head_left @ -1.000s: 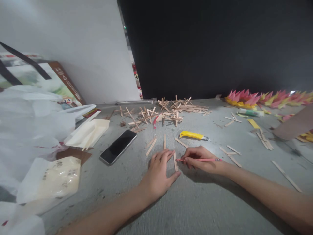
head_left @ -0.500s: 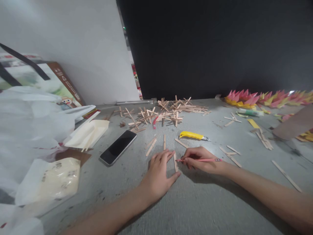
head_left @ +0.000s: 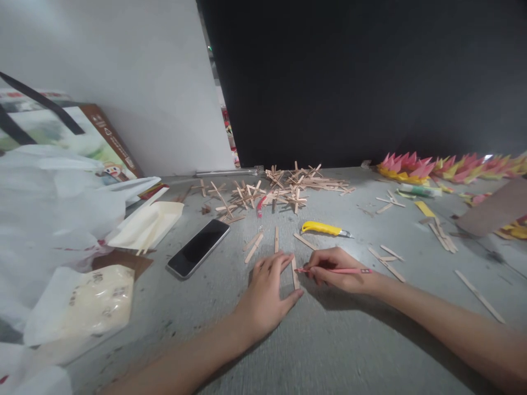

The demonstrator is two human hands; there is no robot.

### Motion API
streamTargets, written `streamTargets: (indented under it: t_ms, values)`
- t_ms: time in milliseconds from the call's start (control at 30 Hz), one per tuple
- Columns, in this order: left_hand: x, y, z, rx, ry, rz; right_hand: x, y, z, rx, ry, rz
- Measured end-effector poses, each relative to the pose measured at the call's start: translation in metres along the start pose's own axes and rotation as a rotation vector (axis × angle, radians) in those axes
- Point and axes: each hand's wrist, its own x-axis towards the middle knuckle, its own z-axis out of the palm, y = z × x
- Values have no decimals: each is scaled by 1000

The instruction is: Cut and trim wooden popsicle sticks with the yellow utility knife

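Observation:
A flat wooden craft stick lies on the grey surface. My left hand spans it, fingertips at its far end and thumb at its near end, pinning it down. In my right hand is a slim pink pencil, held in a writing grip, its tip right beside the stick's edge. Whether the tip touches the wood I cannot tell. Just past my hands lie another craft stick with a small dark mark, and a yellow utility knife with its blade out.
A heap of craft sticks spreads along the back. Left are a phone, a paper tray with chopsticks, and white plastic bags. Pink and yellow folded-paper pieces, a glue stick and loose sticks lie right.
Almost nothing differs. The view has shifted very slightly; both hands, the pencil and the craft stick keep nearly the same places.

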Motion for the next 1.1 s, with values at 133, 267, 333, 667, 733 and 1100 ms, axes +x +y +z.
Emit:
streamTargets:
  t_ms: [133,267,333,667,733,1100]
  values:
    - [1,0,-1,13,-7,5,1,1,0,48,-8,15]
    - [0,1,-1,1,-8,-2,1,0,0,45,12,36]
    - [0,1,-1,-3,-4,-12,1,0,0,41,14,38]
    - [3,-4,-1,-123,71,11,2,-7,0,103,9,70]
    - [5,-5,-3,-180,105,-15,2,-8,0,104,-8,74]
    - [1,3,-2,-31,42,14,1,-9,1,95,-1,51]
